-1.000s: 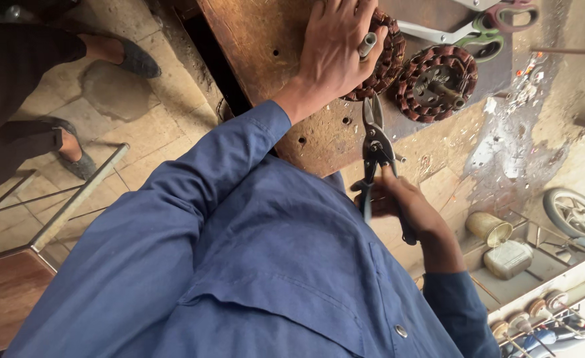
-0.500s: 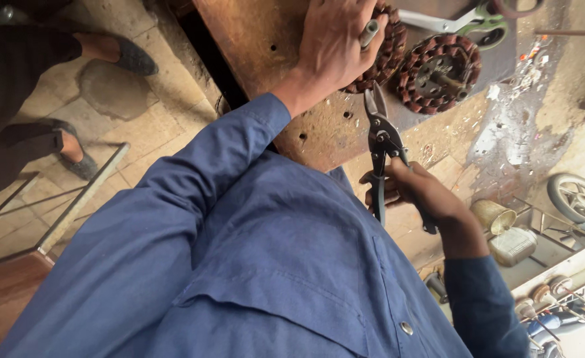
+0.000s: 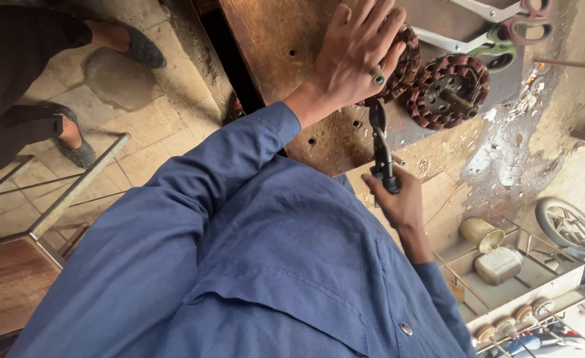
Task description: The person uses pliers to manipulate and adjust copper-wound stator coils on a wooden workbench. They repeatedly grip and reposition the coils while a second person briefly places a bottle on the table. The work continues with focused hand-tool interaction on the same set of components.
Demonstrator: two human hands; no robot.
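My left hand point(image 3: 357, 54) lies flat, fingers spread, on a round copper-wound coil point(image 3: 405, 63) that rests on a rusty metal bench top point(image 3: 286, 46). A ring shows on one finger. My right hand point(image 3: 398, 199) grips the black handles of dark pliers point(image 3: 380, 149). The jaws point up at the coil's edge, just below my left hand. A second wound coil point(image 3: 450, 91) lies right beside the first. My blue sleeves and shirt point(image 3: 253, 265) fill the lower part of the head view.
Scissors with green and pink handles point(image 3: 498, 40) lie on the bench beyond the coils. Another person's legs and dark shoes point(image 3: 74, 142) stand at the left on the stone floor. A wooden stool point(image 3: 7, 278) sits lower left. A shelf point(image 3: 504, 292) with a tin, a container and tools, and a wheel point(image 3: 564, 222), are on the right.
My right hand has brought the pliers up and closer, so the jaws now reach the edge of the coil under my left hand. My left hand stays on the coil.
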